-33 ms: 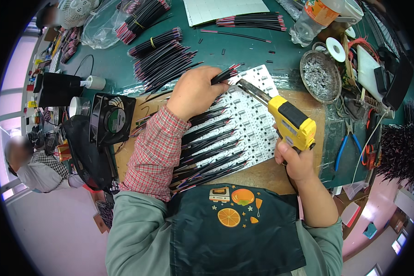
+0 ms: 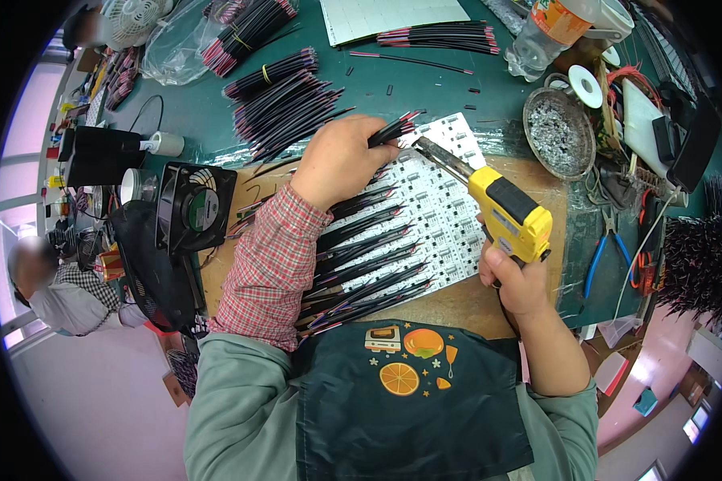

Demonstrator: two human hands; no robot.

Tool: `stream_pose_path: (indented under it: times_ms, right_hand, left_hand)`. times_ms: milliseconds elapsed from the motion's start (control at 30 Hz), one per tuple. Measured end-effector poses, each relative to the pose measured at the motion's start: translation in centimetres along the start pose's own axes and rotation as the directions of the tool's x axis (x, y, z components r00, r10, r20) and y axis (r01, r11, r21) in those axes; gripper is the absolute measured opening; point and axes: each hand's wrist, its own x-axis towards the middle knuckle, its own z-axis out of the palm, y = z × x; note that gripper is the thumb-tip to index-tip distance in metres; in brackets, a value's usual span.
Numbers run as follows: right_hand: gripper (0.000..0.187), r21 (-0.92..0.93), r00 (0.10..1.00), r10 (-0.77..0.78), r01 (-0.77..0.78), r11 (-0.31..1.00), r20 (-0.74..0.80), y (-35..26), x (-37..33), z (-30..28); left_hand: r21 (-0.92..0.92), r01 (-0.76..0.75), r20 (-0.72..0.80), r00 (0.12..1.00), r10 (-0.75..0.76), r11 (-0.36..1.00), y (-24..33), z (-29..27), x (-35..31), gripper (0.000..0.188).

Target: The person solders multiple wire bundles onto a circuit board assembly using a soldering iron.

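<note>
A glossy yellow plastic soldering gun (image 2: 508, 212) with a bare metal tip is seen over a matt white circuit board (image 2: 433, 216); beneath the board lies raw wood (image 2: 465, 309).

left hand (image 2: 338, 163): wires (image 2: 393, 131) | right hand (image 2: 515, 282): yellow soldering gun (image 2: 507, 212) | white board (image 2: 429, 212)

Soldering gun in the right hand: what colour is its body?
Yellow with black, seen in the head view: soldering gun, right hand.

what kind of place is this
Likely an electronics assembly workbench: the right hand holds a yellow soldering gun over white circuit boards, and the left hand grips black wires.
</note>
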Motion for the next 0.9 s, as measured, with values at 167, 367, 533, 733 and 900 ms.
stream_pose_path:
  times_ms: [167,367,533,733,900]
  right_hand:
    - [0.056,0.002,1.0,-0.006,0.006,1.0,-0.001,0.1,0.0,0.0]
    - [0.059,0.051,0.999,-0.046,0.046,0.998,-0.01,0.1,-0.6,-0.3]
    - [0.06,0.086,0.999,-0.043,0.046,0.995,-0.031,0.6,-1.9,-0.8]
    - [0.059,0.061,0.997,-0.072,0.074,0.995,-0.034,1.1,-2.7,-1.4]
    - [0.057,0.129,1.0,-0.011,0.008,0.992,0.023,1.6,-2.9,-1.9]
  left_hand:
    - [0.024,-0.011,0.008,1.0,0.011,1.0,0.1,0.0,0.0,0.022]
    - [0.04,-0.067,0.028,0.997,0.066,0.997,0.3,-0.4,-0.1,0.026]
    - [0.033,-0.187,-0.203,0.961,0.19,0.982,0.6,-1.2,-1.0,0.021]
    - [0.067,-0.252,-0.553,0.796,0.246,0.965,3.9,-4.4,-2.4,0.017]
    - [-0.003,-0.078,-0.205,0.976,0.076,0.997,4.3,-2.1,-2.6,0.017]
